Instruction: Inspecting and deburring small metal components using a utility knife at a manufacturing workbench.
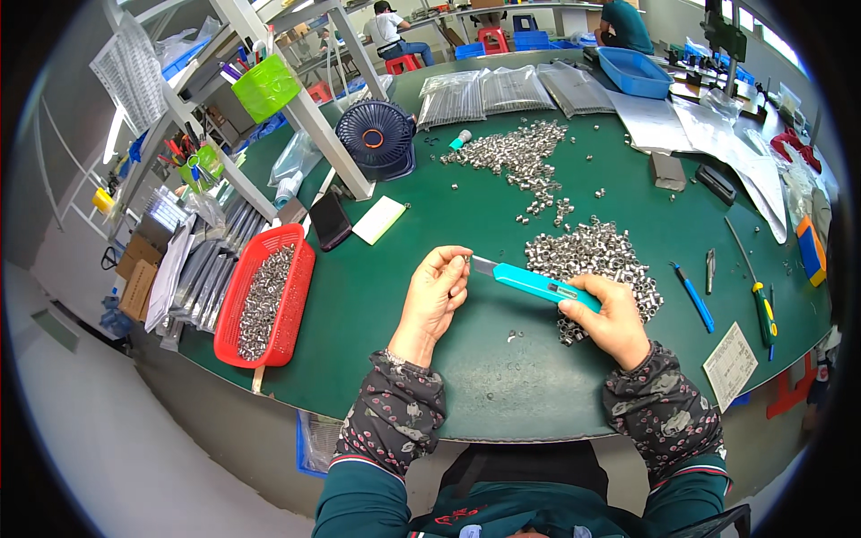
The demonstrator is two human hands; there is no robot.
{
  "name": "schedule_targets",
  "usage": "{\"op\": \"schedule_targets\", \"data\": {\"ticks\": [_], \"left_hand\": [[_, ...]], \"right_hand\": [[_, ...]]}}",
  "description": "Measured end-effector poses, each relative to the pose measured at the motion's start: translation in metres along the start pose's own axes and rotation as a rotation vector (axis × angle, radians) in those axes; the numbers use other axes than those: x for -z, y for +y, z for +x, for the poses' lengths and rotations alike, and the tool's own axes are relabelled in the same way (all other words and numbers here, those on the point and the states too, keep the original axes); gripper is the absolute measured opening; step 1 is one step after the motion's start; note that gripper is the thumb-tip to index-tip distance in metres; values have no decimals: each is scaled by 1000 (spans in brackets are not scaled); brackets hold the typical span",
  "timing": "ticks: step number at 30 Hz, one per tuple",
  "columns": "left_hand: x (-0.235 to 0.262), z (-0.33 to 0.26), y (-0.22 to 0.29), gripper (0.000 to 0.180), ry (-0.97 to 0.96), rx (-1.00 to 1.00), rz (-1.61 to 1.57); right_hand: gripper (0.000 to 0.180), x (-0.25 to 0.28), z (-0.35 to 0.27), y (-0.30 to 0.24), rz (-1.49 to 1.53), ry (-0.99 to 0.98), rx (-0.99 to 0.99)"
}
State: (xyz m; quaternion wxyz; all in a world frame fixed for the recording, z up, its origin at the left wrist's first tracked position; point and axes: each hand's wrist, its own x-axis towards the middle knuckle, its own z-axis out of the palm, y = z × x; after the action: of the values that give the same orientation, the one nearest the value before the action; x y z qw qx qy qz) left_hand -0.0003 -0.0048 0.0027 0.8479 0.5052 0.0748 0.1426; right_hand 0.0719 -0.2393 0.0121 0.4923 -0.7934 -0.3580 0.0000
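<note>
My right hand (612,316) grips a blue knife (535,283); left hand (435,291) fingers pinch a tiny metal piece (467,259), metal pile (596,255) just beside.

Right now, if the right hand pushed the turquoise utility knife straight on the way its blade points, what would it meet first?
Probably the fingers of the left hand, which pinch something small at the turquoise utility knife blade's tip; depth is unclear.

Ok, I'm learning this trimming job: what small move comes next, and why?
Probably draw the blade of the turquoise utility knife, held in the right hand, lightly across the small metal piece pinched in the left hand: the blade tip already sits at those fingertips.
</note>
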Motion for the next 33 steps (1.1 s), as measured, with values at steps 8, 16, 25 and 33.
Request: {"op": "schedule_targets", "data": {"ticks": [8, 16, 25, 33], "left_hand": [[3, 0, -1, 13, -81, -17, 147], [1, -1, 1, 15, -7, 7, -14], [-1, 0, 3, 13, 44, -16, -7], [3, 2, 0, 15, 10, -46, 38]], "right_hand": [[27, 0, -1, 3, 7, -25, -11], [24, -2, 0, 0, -102, 262, 209], [25, -2, 0, 3, -17, 40, 24], [27, 1, 2, 1, 130, -90, -122]]}}
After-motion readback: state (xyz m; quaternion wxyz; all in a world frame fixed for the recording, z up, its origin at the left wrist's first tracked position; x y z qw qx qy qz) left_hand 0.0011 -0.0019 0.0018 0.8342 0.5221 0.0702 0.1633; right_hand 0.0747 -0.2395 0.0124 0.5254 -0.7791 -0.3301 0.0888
